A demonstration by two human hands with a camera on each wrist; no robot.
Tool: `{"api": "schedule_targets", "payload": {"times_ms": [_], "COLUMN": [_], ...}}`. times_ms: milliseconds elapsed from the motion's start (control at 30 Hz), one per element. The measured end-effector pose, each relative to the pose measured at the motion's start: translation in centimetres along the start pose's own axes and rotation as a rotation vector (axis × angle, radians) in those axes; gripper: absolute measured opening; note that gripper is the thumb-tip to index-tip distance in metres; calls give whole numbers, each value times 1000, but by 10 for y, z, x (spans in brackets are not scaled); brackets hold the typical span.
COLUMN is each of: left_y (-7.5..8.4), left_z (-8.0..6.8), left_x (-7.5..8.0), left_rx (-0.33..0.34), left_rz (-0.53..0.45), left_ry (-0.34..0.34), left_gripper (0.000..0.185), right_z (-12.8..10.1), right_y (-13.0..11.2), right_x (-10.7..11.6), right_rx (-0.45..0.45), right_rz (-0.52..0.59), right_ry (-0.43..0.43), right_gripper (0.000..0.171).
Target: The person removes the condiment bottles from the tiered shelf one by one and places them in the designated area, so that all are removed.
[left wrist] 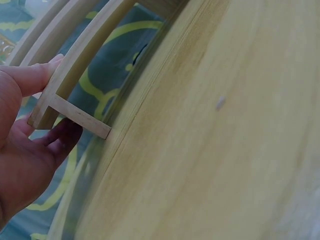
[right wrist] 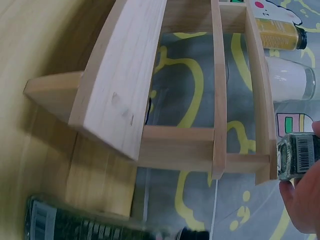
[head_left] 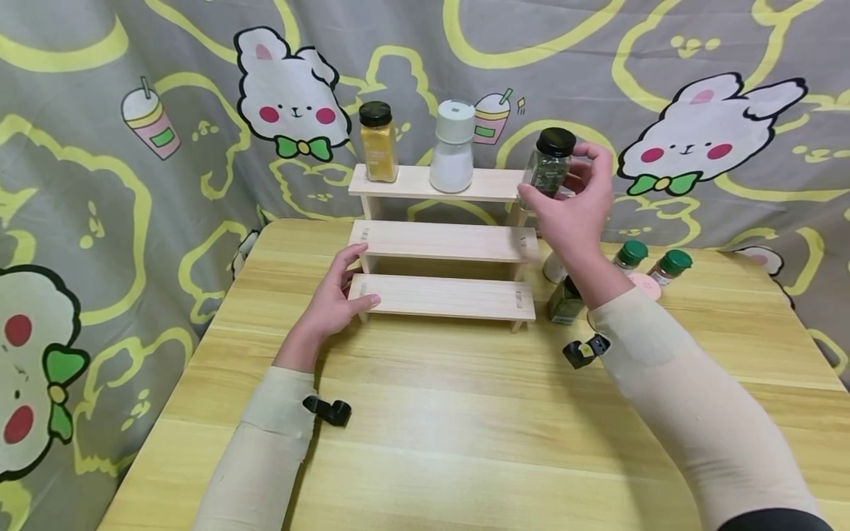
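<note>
A three-tier pale wooden shelf rack (head_left: 441, 240) stands on the table. My left hand (head_left: 335, 295) grips the left end of its lowest board, with the thumb on top and fingers underneath in the left wrist view. My right hand (head_left: 584, 206) holds a glass spice jar (head_left: 547, 171) with a black lid and dark green contents, upright at the right end of the top board. In the right wrist view, the jar's base (right wrist: 284, 157) is right at that board. Farther left on the top board stand a white-capped shaker (head_left: 453, 158) and a yellow spice jar (head_left: 380, 153).
Right of the rack, partly behind my right forearm, stand a dark green jar (head_left: 564, 302), two green-lidded jars (head_left: 631, 254) and a pink lid (head_left: 644, 286). A patterned grey curtain (head_left: 412, 29) hangs behind the wooden table (head_left: 425, 428).
</note>
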State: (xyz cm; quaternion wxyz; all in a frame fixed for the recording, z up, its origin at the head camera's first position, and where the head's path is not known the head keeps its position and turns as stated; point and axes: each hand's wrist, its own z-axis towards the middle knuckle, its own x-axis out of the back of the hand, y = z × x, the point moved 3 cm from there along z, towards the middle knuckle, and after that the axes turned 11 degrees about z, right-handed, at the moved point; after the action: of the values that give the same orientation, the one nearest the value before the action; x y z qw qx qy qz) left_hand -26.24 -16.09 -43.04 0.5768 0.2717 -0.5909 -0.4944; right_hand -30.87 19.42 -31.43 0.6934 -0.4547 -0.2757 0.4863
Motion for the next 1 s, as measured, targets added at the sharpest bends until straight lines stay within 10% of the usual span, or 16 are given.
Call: {"api": "schedule_targets", "payload": {"times_ms": [1000], "left_y": [-18], "left_z": [6], "left_x": [-1], "left_rx": [-9], "left_rz": [6], "left_ry": [4], "left_gripper": [86], "right_z": [-21], "right_y": [-15], "right_x": [54], "right_rx": [66], "right_rz": [-32], "right_ry": [92], "right_gripper": [68]}}
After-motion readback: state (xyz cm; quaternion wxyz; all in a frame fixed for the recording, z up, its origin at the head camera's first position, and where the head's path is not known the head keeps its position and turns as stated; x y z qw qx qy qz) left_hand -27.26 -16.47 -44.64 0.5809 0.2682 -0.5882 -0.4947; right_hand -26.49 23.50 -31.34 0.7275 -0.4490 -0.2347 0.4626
